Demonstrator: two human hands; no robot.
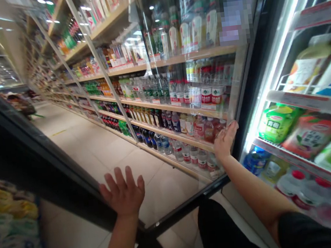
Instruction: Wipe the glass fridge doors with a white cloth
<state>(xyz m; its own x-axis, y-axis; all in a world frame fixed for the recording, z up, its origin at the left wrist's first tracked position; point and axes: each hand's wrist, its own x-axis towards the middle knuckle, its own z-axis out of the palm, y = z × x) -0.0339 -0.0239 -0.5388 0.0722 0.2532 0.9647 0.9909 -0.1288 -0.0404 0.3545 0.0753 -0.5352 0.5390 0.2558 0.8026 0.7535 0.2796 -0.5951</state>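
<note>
A glass fridge door (174, 202) with a black frame swings out in front of me. My left hand (123, 193) lies flat against the glass near the door's lower outer corner, fingers spread and holding nothing. My right hand (226, 140) presses flat on the glass near the hinge side, fingers stretched out, also holding nothing. Through the glass I see aisle shelves (169, 107) packed with bottled drinks.
The open, lit fridge (300, 124) at right holds green and red juice bottles on white wire racks. Packaged goods (6, 221) sit at the lower left. A tiled aisle (90, 148) runs away to the left, with a person far down it.
</note>
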